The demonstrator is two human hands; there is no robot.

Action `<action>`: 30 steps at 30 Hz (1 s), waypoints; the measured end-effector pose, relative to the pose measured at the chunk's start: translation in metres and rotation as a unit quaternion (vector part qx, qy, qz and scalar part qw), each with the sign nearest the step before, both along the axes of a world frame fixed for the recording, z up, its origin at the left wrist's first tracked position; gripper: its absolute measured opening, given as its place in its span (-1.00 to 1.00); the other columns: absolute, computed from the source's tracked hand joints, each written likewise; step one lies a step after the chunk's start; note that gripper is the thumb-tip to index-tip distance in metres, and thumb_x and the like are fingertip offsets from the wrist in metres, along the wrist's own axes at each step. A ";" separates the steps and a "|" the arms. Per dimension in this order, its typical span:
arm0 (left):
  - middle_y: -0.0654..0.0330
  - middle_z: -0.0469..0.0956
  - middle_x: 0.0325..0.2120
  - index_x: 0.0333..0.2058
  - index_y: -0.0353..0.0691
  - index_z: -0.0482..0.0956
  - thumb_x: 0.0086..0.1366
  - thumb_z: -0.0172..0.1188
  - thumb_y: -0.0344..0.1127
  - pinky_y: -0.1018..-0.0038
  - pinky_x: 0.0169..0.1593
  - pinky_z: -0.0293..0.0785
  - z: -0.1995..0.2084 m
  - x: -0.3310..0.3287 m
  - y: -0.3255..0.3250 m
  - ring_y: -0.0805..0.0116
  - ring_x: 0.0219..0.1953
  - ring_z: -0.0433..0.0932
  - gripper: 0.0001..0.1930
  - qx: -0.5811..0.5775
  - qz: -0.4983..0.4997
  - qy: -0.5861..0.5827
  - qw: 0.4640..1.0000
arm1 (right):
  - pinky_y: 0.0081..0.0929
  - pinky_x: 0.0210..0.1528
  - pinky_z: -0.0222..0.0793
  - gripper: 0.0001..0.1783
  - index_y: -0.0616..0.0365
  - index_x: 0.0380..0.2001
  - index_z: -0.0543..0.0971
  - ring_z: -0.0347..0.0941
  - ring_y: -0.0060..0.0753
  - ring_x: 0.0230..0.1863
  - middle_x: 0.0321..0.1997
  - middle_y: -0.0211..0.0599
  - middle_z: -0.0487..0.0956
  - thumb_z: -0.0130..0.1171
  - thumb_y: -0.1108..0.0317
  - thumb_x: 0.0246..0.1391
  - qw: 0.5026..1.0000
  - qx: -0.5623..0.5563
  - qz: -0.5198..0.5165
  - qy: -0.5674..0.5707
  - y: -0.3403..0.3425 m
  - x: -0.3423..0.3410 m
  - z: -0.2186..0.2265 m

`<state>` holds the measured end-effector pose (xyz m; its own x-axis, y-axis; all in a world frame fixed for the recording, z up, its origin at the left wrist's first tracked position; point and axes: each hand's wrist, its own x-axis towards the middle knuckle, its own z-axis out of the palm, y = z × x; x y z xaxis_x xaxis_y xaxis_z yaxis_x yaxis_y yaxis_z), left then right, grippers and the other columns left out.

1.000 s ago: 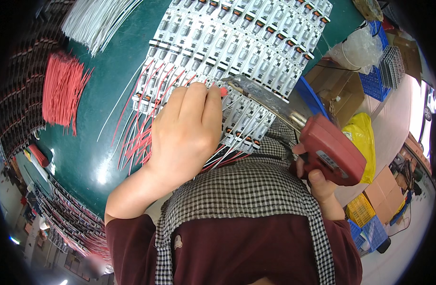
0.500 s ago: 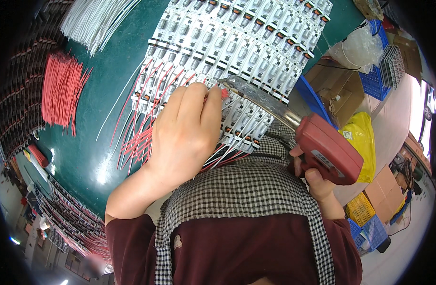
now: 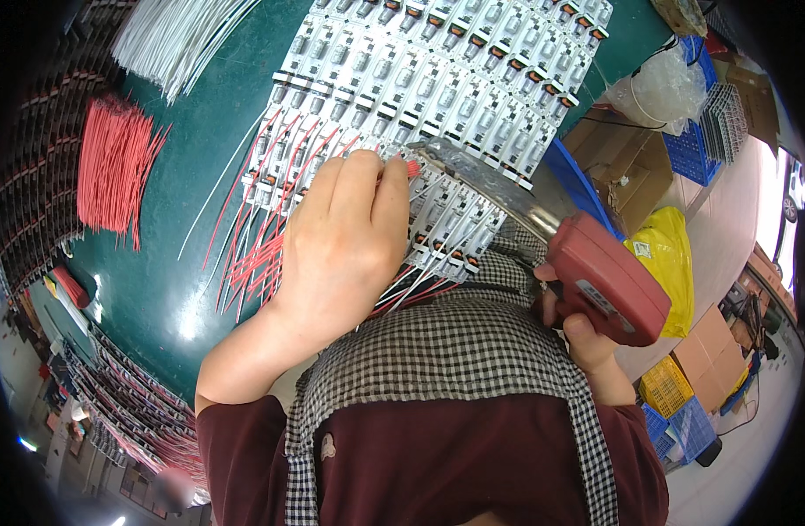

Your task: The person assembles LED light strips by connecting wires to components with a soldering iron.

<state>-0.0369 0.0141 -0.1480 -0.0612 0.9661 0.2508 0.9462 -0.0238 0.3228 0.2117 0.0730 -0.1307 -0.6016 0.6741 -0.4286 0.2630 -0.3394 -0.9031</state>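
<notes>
My left hand is closed round a bunch of red wires, whose ends poke out by the fingertips. It rests over a panel of white circuit boards bearing rows of small components. In my right hand is a red soldering gun, gripped by its handle. The gun's metal barrel slants up and left, and its tip is just above the boards near my left fingertips. Whether the tip touches a board I cannot tell. Red and white wires hang from several boards on both sides of my left hand.
On the green table lie a bundle of red wires and a bundle of white wires. Stacked wired boards line the left. To the right are a cardboard box, a yellow bag and blue crates.
The soldering gun's body has dipped slightly, and its tip has shifted a little up and right. My left hand has barely moved.
</notes>
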 end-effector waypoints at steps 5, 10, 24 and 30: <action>0.16 0.25 -0.55 -0.40 -0.42 0.43 -0.07 0.08 -0.51 0.50 -0.53 0.32 0.003 0.001 0.000 0.32 -0.50 0.32 -0.81 -0.015 0.004 0.012 1.000 | -0.64 -0.30 0.27 -0.44 0.21 -0.03 0.30 0.31 -0.61 -0.33 -0.26 -0.40 0.41 0.24 0.30 -0.11 0.994 -0.088 -0.012 0.060 0.005 0.005 0.008; 0.18 0.24 -0.57 -0.41 -0.40 0.44 -0.09 0.08 -0.51 0.52 -0.55 0.31 0.004 0.004 0.001 0.35 -0.52 0.32 -0.81 -0.003 -0.001 0.022 1.000 | -0.63 -0.30 0.27 -0.45 0.21 -0.04 0.31 0.31 -0.61 -0.32 -0.22 -0.37 0.42 0.24 0.31 -0.11 0.995 -0.084 -0.028 0.053 0.003 0.012 0.008; 0.20 0.24 -0.61 -0.45 -0.37 0.43 -0.13 0.08 -0.52 0.53 -0.58 0.29 0.003 0.007 0.004 0.37 -0.56 0.31 -0.83 -0.006 -0.027 0.008 1.000 | -0.70 -0.28 0.21 -0.48 0.20 -0.03 0.31 0.29 -0.63 -0.31 -0.15 -0.33 0.42 0.20 0.38 -0.10 0.990 -0.095 -0.010 0.108 0.004 0.010 0.003; 0.17 0.26 -0.57 -0.44 -0.38 0.42 -0.13 0.06 -0.52 0.50 -0.53 0.31 0.005 0.006 0.004 0.33 -0.54 0.32 -0.82 -0.016 -0.031 -0.008 0.999 | -0.69 -0.26 0.24 -0.33 0.20 0.09 0.18 0.31 -0.63 -0.27 -0.18 -0.35 0.42 0.21 0.37 -0.10 0.991 -0.074 0.008 0.112 0.004 0.012 -0.001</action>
